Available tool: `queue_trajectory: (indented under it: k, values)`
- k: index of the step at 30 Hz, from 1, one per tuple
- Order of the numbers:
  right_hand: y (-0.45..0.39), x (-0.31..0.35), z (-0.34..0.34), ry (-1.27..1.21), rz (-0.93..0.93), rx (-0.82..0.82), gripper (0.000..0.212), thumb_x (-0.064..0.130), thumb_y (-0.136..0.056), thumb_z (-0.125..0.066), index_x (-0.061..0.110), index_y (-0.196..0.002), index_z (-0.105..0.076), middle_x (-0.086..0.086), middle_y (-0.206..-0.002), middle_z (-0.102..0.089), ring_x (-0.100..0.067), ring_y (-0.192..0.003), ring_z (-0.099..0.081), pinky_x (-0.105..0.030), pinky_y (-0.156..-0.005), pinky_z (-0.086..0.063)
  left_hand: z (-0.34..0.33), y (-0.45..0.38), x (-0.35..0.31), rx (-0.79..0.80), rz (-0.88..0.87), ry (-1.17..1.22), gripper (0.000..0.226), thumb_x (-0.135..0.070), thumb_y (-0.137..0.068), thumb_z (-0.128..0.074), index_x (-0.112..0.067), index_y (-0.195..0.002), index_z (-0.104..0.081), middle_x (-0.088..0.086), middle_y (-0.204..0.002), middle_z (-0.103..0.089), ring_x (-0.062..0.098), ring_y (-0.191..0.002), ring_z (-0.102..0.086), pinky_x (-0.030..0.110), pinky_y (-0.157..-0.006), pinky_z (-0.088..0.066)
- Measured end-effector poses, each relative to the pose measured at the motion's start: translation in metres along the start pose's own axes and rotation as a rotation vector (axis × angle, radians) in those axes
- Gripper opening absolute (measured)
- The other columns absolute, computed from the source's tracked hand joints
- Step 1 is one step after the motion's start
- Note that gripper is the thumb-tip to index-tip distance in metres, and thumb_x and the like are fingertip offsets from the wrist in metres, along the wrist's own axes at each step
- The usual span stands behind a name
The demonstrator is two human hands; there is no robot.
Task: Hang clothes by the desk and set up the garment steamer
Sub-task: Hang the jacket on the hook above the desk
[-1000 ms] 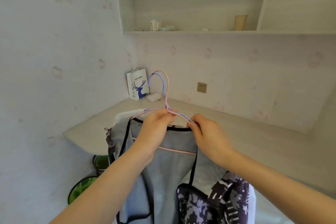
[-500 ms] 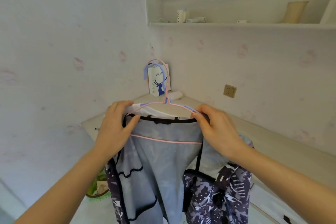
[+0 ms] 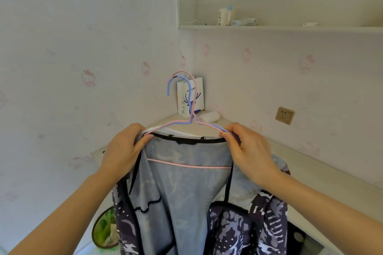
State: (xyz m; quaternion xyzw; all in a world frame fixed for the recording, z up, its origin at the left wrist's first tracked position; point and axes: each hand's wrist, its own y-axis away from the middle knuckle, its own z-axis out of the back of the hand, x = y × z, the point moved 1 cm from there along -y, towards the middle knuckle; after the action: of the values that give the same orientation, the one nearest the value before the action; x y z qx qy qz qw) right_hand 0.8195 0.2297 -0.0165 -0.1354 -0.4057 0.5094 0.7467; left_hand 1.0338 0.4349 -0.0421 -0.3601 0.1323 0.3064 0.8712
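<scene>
Bin [image 3: 103, 232] on the floor holds scraps. Both hands, left [image 3: 122, 151] and right [image 3: 248, 151], pinch the jacket [image 3: 182, 192] onto hangers [image 3: 186, 124]; bag [image 3: 190, 97] stands behind.

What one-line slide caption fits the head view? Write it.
Left hand and right hand hold a grey jacket on pink and blue hangers before the corner desk.

Garment [image 3: 186, 203] hem below frame edge
</scene>
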Motion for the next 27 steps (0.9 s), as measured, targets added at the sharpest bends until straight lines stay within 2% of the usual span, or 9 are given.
queue_trajectory:
  k: [4, 7, 10, 13, 16, 19, 22, 27]
  values:
    - [-0.038, -0.012, -0.035, -0.007, 0.008, 0.033, 0.029, 0.043, -0.093, -0.044, 0.023, -0.088, -0.063, 0.008, -0.071, -0.059, -0.014, -0.066, -0.055, -0.037, -0.060, -0.046, -0.007, -0.034, 0.032, -0.020, 0.061, 0.120, 0.035, -0.052, -0.092, -0.048, -0.021, -0.076, -0.048, 0.000, -0.064, -0.052, 0.019, -0.065, -0.052, 0.040, -0.063, -0.043]
    - [-0.063, -0.024, -0.058, -0.036, 0.008, 0.074, 0.021, 0.038, -0.093, -0.053, 0.022, -0.089, -0.065, 0.007, -0.076, -0.062, -0.014, -0.069, -0.056, -0.038, -0.065, -0.048, -0.014, -0.060, 0.054, -0.020, 0.079, 0.153, 0.029, -0.044, -0.092, -0.050, -0.020, -0.075, -0.050, 0.004, -0.064, -0.055, 0.022, -0.066, -0.054, 0.041, -0.063, -0.044]
    - [-0.084, -0.037, -0.080, -0.032, -0.011, 0.110, 0.012, 0.032, -0.091, -0.060, 0.021, -0.091, -0.064, 0.007, -0.082, -0.064, -0.013, -0.074, -0.056, -0.034, -0.069, -0.048, -0.023, -0.083, 0.074, -0.017, 0.089, 0.157, 0.028, -0.040, -0.092, -0.053, -0.018, -0.074, -0.051, 0.005, -0.063, -0.054, 0.023, -0.064, -0.053, 0.038, -0.062, -0.043]
    - [-0.098, -0.052, -0.101, -0.044, -0.025, 0.165, 0.013, 0.032, -0.090, -0.062, 0.021, -0.096, -0.063, 0.006, -0.089, -0.064, -0.014, -0.084, -0.057, -0.028, -0.075, -0.045, -0.035, -0.100, 0.093, -0.005, 0.101, 0.162, 0.029, -0.040, -0.092, -0.054, -0.019, -0.073, -0.051, 0.006, -0.062, -0.054, 0.024, -0.064, -0.052, 0.036, -0.060, -0.042]
    - [-0.110, -0.074, -0.120, 0.039, 0.009, 0.213, 0.024, 0.033, -0.089, -0.062, 0.021, -0.110, -0.061, 0.003, -0.101, -0.062, -0.017, -0.095, -0.055, -0.028, -0.080, -0.041, -0.048, -0.116, 0.113, 0.008, 0.125, 0.162, 0.029, -0.041, -0.091, -0.054, -0.019, -0.073, -0.051, 0.006, -0.062, -0.055, 0.023, -0.063, -0.053, 0.037, -0.060, -0.043]
    - [-0.122, -0.096, -0.143, 0.160, 0.082, 0.274, 0.044, 0.035, -0.088, -0.064, 0.019, -0.127, -0.051, 0.000, -0.117, -0.058, -0.022, -0.105, -0.054, -0.038, -0.087, -0.046, -0.064, -0.134, 0.132, 0.024, 0.145, 0.156, 0.029, -0.041, -0.092, -0.054, -0.019, -0.073, -0.050, 0.007, -0.063, -0.056, 0.024, -0.063, -0.054, 0.040, -0.060, -0.044]
    - [-0.143, -0.113, -0.167, 0.255, 0.117, 0.247, 0.045, 0.027, -0.087, -0.067, 0.014, -0.127, -0.052, -0.005, -0.114, -0.058, -0.030, -0.099, -0.057, -0.045, -0.080, -0.049, -0.080, -0.155, 0.147, 0.024, 0.168, 0.165, 0.027, -0.038, -0.092, -0.056, -0.018, -0.074, -0.052, 0.008, -0.064, -0.056, 0.025, -0.065, -0.054, 0.040, -0.060, -0.044]
    - [-0.187, -0.145, -0.205, 0.271, 0.116, 0.212, 0.030, 0.024, -0.089, -0.064, 0.012, -0.116, -0.060, -0.006, -0.100, -0.062, -0.032, -0.083, -0.061, -0.038, -0.066, -0.046, -0.112, -0.194, 0.174, 0.032, 0.197, 0.165, 0.025, -0.037, -0.092, -0.057, -0.019, -0.074, -0.054, 0.005, -0.065, -0.058, 0.024, -0.066, -0.055, 0.038, -0.061, -0.044]
